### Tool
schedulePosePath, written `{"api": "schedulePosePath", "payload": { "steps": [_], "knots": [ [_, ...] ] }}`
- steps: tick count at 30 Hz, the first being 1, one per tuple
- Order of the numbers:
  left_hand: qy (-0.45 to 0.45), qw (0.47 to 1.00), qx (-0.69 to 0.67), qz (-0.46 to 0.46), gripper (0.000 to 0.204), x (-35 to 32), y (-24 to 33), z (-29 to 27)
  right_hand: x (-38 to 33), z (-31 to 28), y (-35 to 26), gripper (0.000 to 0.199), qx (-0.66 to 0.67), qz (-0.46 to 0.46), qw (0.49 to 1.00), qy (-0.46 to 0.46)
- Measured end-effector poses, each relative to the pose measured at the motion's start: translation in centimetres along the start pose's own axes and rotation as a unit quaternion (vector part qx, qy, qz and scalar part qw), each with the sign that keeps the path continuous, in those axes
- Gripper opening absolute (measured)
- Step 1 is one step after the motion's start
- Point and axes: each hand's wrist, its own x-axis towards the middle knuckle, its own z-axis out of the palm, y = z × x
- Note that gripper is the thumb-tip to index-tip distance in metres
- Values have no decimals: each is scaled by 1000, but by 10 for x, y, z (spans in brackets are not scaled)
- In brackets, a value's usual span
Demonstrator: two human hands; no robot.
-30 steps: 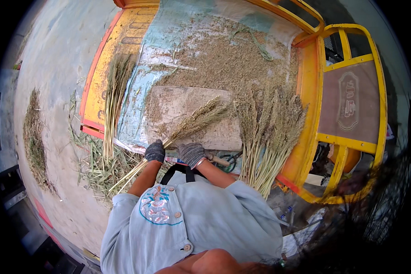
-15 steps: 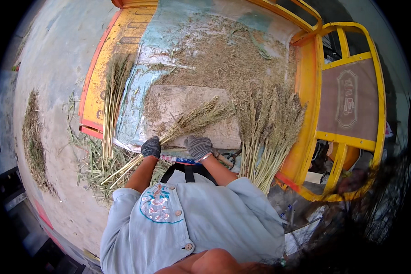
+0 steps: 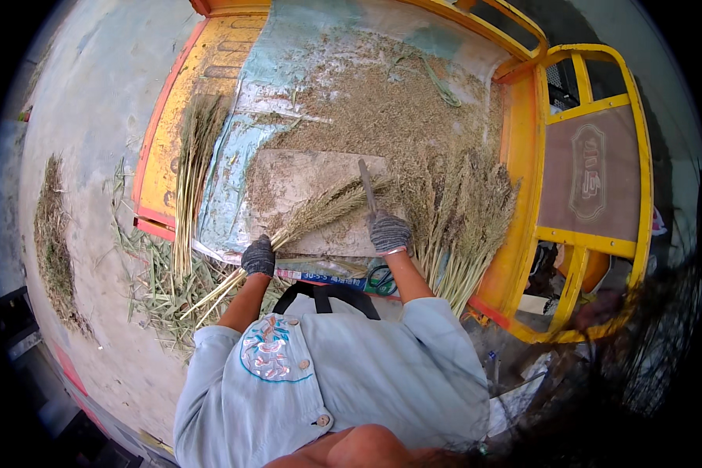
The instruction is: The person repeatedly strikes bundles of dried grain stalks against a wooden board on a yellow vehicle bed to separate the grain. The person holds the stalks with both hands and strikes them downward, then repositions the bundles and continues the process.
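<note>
My left hand [image 3: 258, 256], in a dark grey knit glove, is closed round the stems of a bundle of grain stalks [image 3: 320, 209]. The seed heads slant up to the right across a flat board [image 3: 288, 165], and the cut stems stick out below the hand. My right hand [image 3: 389, 233], gloved alike, grips a long, narrow, flat-bladed tool [image 3: 366, 183] that points away from me. The blade crosses or lies against the seed heads; I cannot tell whether it touches them. My fingers hide most of its handle.
Loose seed [image 3: 413, 101] covers a pale sheet on the yellow cart bed [image 3: 522, 156]. More stalk bundles lie at right [image 3: 460, 210] and left [image 3: 195, 156]. Green-handled scissors [image 3: 381, 278] rest by the board's near edge. Leaf scraps [image 3: 164, 288] litter the ground at left.
My right hand has moved right and away from the bundle's stems, and now has the flat-bladed tool raised over the board. The left hand stays on the stalks. The scissors show more plainly.
</note>
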Motion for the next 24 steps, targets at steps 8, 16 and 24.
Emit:
{"api": "schedulePosePath", "payload": {
  "steps": [8,16,24],
  "knots": [
    [83,982,86,145,24,4,5,31,-49,51,-64,40,27,-110,986,-120],
    [-162,973,-96,135,45,10,5,43,-63,74,-42,37,22,-122,984,-129],
    [-126,983,-129,40,51,7,11,53,-44,86,-69,27,-22,-350,934,-68]
  ]
}}
